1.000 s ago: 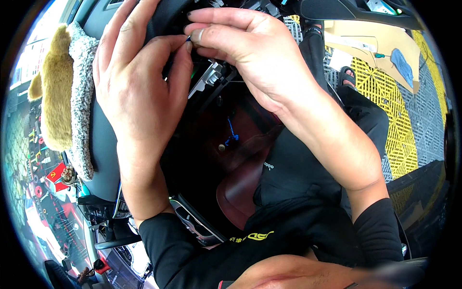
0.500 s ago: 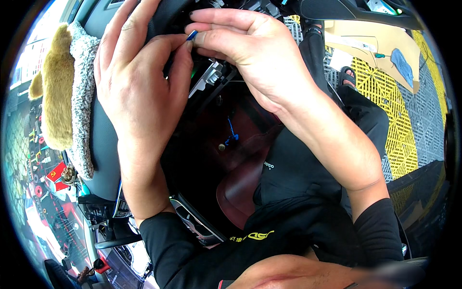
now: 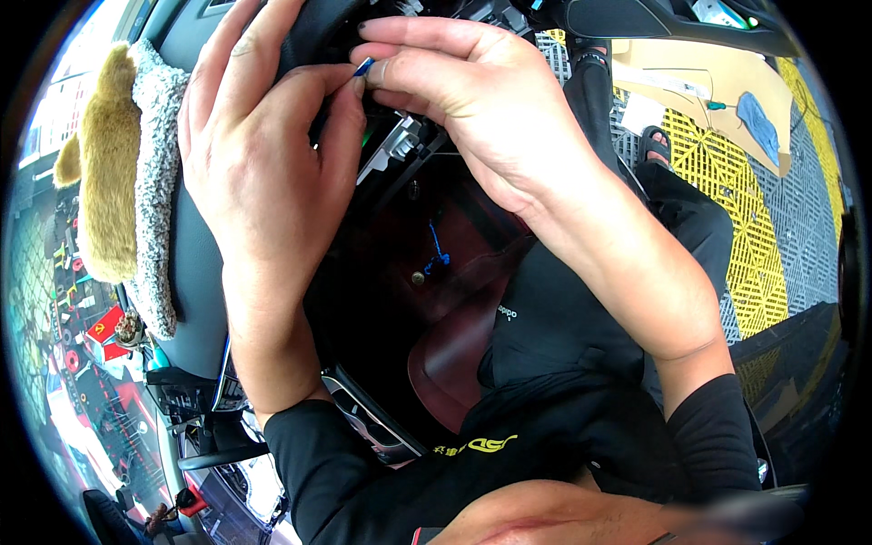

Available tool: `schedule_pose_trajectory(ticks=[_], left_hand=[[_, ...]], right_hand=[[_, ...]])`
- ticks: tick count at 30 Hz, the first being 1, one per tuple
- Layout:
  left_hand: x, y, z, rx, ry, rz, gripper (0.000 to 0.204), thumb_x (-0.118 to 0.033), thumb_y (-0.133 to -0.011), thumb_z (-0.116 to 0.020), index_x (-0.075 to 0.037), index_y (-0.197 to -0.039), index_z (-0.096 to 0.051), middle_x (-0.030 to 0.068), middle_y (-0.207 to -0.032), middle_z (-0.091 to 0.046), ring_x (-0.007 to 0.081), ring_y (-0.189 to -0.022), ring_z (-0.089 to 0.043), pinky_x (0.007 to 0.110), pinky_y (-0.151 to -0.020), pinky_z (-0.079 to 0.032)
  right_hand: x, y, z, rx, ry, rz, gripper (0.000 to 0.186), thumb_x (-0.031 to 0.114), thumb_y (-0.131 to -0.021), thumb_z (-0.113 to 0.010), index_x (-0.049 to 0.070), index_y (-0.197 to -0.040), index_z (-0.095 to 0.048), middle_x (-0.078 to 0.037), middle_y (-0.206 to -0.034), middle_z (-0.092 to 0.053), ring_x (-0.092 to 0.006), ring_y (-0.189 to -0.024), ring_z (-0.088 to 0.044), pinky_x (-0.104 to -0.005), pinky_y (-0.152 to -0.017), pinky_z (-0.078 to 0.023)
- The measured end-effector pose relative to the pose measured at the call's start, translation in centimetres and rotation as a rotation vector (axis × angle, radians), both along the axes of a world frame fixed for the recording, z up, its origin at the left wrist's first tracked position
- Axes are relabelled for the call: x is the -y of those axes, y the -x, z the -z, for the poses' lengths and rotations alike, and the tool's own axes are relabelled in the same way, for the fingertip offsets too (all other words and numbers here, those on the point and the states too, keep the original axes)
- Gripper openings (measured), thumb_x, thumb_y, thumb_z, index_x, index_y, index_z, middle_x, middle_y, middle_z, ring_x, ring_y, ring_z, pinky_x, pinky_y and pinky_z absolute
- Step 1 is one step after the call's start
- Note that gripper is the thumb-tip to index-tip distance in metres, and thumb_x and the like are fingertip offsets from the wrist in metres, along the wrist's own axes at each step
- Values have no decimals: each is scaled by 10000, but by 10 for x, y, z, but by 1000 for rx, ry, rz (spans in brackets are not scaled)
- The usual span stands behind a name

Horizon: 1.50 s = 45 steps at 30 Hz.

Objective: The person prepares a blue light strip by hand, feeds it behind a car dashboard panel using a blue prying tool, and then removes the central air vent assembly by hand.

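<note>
Blue and very small, a thin wire end [image 3: 363, 65] sits near the top of the view, pinched from both sides: the left hand [image 3: 263, 173] grips it with thumb and forefinger, and the right hand [image 3: 481, 109] meets it with its own fingertips [image 3: 381, 73], the other fingers stretched out flat above. Both hands are raised against a dark steering wheel [image 3: 309, 36] inside a car. Just beneath them a grey plastic bracket [image 3: 400, 145] shows, and lower down a second blue wire [image 3: 436, 259] hangs in the dark opening over a dark red seat [image 3: 454, 354]. Black sleeves cover both forearms. To the left a tan and grey fleecy cover [image 3: 118, 182] lies over the grey dashboard [image 3: 195, 300]. To the right, through the open side, yellow and grey grid floor tiles [image 3: 727, 191] and a sheet of cardboard [image 3: 690, 82] are visible, with a sandalled foot [image 3: 656, 145] on the tiles.
</note>
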State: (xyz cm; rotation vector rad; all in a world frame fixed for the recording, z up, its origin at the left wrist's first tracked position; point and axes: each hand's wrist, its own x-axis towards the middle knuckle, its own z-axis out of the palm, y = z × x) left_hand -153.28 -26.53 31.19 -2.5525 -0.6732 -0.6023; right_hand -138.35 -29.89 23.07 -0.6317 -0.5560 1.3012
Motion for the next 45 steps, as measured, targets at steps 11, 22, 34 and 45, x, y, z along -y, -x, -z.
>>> schedule_pose_trajectory(ticks=[11, 22, 34, 45], left_hand=[[-1, 0, 1, 11, 4, 7, 193, 4, -901, -631, 6, -1043, -762, 200, -1429, -633, 324, -1311, -621, 410, -1098, -480], [-1, 2, 0, 32, 5, 19, 220, 15, -914, -606, 11, -1071, -760, 212, -1421, -634, 324, -1296, -632, 408, -1092, -491], [-12, 8, 0, 187, 61, 95, 250, 26, -927, -578, 17, -1101, -757, 226, -1413, -635, 325, -1280, -644, 407, -1085, -502], [-16, 8, -6, 942, 468, 253, 292, 65, -1005, -452, 179, -1194, -643, 352, -1347, -604, 420, -1217, -667, 492, -1042, -589]], right_hand=[[-3, 1, 4, -39, -29, -26, 353, 54, -925, -764, -51, -1257, -709, -149, -1132, -757, -196, -1020, -731, -295, -935, -577], [-10, 3, 6, -104, -6, -49, 308, 17, -920, -746, -50, -1220, -721, -154, -1109, -762, -214, -1018, -738, -301, -943, -585], [1, -1, 11, 648, -376, 442, 337, 15, -873, -747, 20, -1208, -714, -98, -975, -777, -147, -861, -763, -286, -768, -623], [-15, -21, -9, 1314, -671, 775, 286, 4, -804, -726, 61, -1069, -635, -95, -751, -661, -270, -689, -696, -370, -618, -555]])
